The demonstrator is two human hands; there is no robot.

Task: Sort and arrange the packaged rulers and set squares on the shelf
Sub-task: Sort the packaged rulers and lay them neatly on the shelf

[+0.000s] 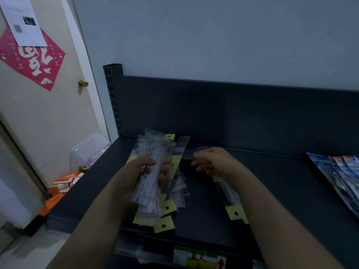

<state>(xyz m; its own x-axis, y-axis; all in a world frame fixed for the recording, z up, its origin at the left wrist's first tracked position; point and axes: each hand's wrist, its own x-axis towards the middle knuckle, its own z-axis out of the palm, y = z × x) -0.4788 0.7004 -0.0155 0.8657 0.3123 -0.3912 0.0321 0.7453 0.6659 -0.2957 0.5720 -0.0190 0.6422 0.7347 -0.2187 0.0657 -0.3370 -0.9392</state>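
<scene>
Forearms point(93, 230) reach over dark grey metal shelf point(272, 181). Left hand point(143, 177) grips bundle of clear-sleeved rulers point(150, 183) above loose pile of yellow-tabbed ruler packs point(174, 193), shelf's left side. Right hand point(211, 162) curls fingers by a clear sleeve point(191, 153); too blurred to tell if pinching. Step: gathering like packs; next prob. needs adding another & squaring edges.

A pale door point(48, 113) carries a red paper poster point(33, 61), with a white printed sheet point(23, 22) overlapping the poster's top. A brass knob point(83, 83) sits at the door's right edge. Orange boxes point(64, 183) lie at the door's foot, and a clear plastic tub point(87, 150) stands just right of them.
</scene>
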